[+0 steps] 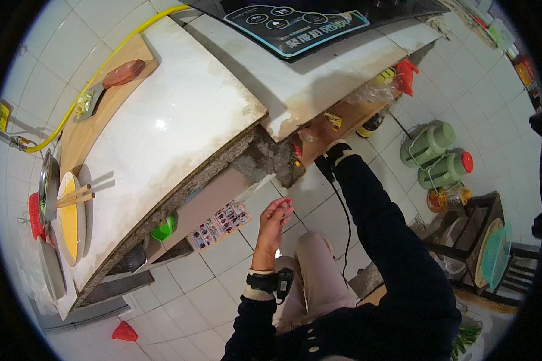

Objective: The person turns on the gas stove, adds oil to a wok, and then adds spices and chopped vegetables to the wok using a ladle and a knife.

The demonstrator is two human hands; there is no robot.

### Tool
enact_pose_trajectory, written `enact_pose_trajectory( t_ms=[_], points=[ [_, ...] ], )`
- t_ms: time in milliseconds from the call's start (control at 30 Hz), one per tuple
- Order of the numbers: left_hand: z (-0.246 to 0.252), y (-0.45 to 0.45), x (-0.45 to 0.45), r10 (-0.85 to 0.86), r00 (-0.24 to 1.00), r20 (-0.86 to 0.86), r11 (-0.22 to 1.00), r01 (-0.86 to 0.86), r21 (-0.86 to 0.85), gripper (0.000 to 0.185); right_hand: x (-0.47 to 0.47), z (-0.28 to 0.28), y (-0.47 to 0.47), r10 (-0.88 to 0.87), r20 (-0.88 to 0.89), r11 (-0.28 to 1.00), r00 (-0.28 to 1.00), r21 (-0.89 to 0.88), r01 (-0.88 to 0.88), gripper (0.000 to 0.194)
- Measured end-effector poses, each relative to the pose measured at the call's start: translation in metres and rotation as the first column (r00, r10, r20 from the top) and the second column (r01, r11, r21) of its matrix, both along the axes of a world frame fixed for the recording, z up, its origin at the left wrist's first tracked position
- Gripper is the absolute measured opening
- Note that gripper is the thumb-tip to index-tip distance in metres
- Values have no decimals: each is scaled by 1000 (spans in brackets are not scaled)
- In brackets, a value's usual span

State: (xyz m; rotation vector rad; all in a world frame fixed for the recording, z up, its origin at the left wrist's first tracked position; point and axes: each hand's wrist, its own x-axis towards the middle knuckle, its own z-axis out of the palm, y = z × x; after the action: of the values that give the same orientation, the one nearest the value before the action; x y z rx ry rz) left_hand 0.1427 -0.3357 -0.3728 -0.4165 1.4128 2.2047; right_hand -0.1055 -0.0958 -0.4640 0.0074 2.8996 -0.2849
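Observation:
My left hand [274, 222] is raised in front of the counter, above my knees. Its fingers curl in towards the thumb, and nothing shows between them. My right hand [321, 131] reaches under the counter edge onto a wooden shelf [359, 118]. Beside its fingers lies a small yellow packet [333, 121] with dark print. The counter's overhang and shadow hide part of this hand, so its grip is unclear. A dark-capped bottle [369, 126] with a yellow label stands just to the right of the shelf.
Above is a white-tiled counter [171, 99] with a glass-topped stove [298, 31]. A cleaver [90, 101] lies on a wooden board [113, 94]; chopsticks [74, 197] rest on a dish [67, 225]. Green thermos flasks [429, 144] stand at right. A cable [348, 225] hangs near my right arm.

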Motion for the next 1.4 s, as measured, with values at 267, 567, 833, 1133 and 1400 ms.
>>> enact_pose_trajectory(
  t_ms=[267, 567, 833, 1133, 1400],
  points=[
    [60, 23, 9, -160, 978, -132, 985, 151, -78, 53, 109, 103, 14, -17, -215, 988, 976, -152, -16, 71],
    [290, 57, 21, -424, 631, -650, 834, -8, -552, 107, 260, 443, -14, 180, -167, 737, 969, -630, -245, 84],
    [412, 50, 13, -329, 499, -801, 753, -373, -542, 83, 265, 567, -59, 219, -582, 835, 783, -304, -459, 70],
    [433, 29, 12, -245, 708, -662, 925, -35, -379, 74, 226, 585, -51, 533, -571, 466, 625, -418, -779, 56],
    [435, 12, 15, -239, 817, -525, 959, 284, 5, 78, 168, 585, -47, 755, -456, -176, 471, -833, -524, 67]
  ],
)
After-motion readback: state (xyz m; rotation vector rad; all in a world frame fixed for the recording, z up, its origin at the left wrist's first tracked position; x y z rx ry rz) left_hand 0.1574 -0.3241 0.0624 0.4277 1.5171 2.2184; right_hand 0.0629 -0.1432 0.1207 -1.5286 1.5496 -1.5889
